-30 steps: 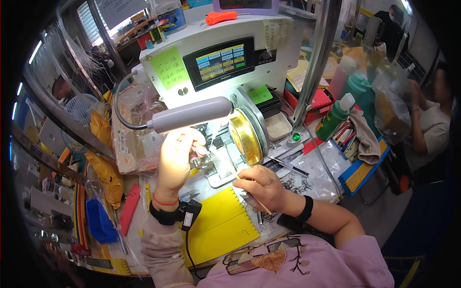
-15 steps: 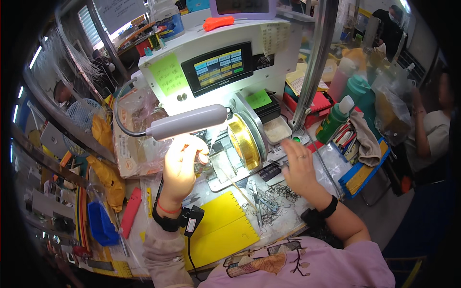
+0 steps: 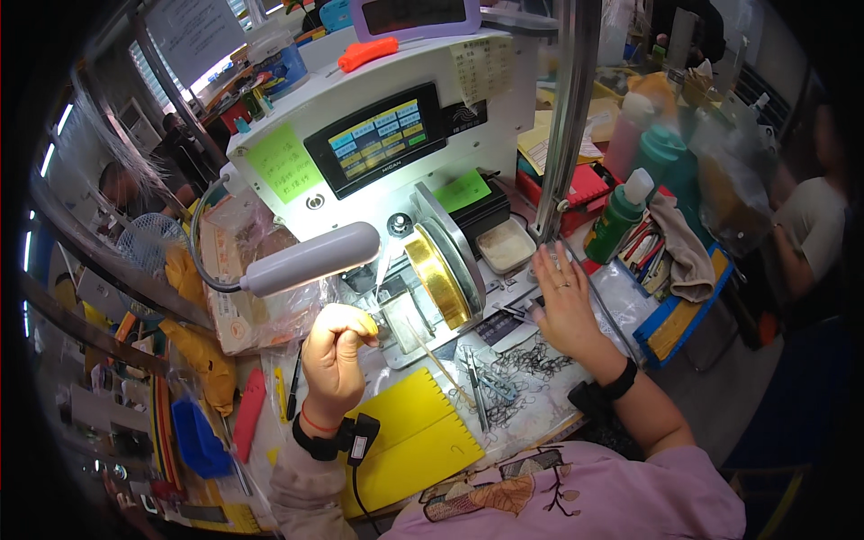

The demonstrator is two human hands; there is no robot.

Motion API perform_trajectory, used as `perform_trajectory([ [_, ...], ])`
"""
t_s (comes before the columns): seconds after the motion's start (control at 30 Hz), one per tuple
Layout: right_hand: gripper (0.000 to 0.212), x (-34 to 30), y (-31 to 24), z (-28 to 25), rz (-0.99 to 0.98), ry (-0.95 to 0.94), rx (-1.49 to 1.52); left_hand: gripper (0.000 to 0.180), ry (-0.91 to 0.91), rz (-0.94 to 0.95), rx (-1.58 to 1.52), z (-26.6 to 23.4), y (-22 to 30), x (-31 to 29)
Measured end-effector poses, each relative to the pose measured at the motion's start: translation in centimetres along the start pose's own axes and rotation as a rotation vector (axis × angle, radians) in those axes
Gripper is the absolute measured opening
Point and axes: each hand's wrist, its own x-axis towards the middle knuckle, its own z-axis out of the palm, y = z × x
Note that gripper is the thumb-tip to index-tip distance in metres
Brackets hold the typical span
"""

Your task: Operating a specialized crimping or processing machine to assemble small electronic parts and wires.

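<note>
My left hand (image 3: 333,358) is closed in a pinch beside the small metal platform (image 3: 405,322) of a white machine (image 3: 369,67). What its fingertips hold, if anything, is too small to make out. A gold-rimmed wheel (image 3: 436,279) stands upright just right of the platform. My right hand (image 3: 567,304) has its fingers spread over the right part of the machine's base, by a small pale tray (image 3: 506,247); it holds nothing visible. A grey lamp (image 3: 315,259) hangs above my left hand and lights the platform.
Nearer me lie a yellow sheet (image 3: 418,441), metal tweezers (image 3: 477,391) and tangled thin dark wires (image 3: 540,369). A green bottle (image 3: 616,216) and a blue-edged tool tray (image 3: 688,306) stand right. At left are a blue bin (image 3: 198,439) and a red strip (image 3: 249,416).
My left hand has drawn back toward me from under the lamp, its fingers now more tightly curled. My right hand has reached farther forward and right over the base. The view has shifted.
</note>
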Motion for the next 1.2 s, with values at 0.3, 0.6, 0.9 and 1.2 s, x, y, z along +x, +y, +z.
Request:
perform_trajectory([
  [0.3,0.08,-0.5,-0.1,-2.1,0.068,0.198,0.025,0.01,-0.073,0.063,0.074,-0.5,-0.5,-0.4],
  [0.6,0.075,-0.5,0.7,-1.9,0.057,0.54,0.178,0.01,-0.251,0.162,0.217,-0.9,0.6,0.3],
  [0.9,0.07,-0.6,1.0,-1.5,0.048,0.492,0.224,0.028,-0.382,0.281,0.322,-1.1,0.4,0.2],
  [1.2,0.046,-2.0,-1.2,-5.7,-0.053,0.334,1.103,0.014,-0.302,0.225,0.416,-2.2,1.4,0.1],
])
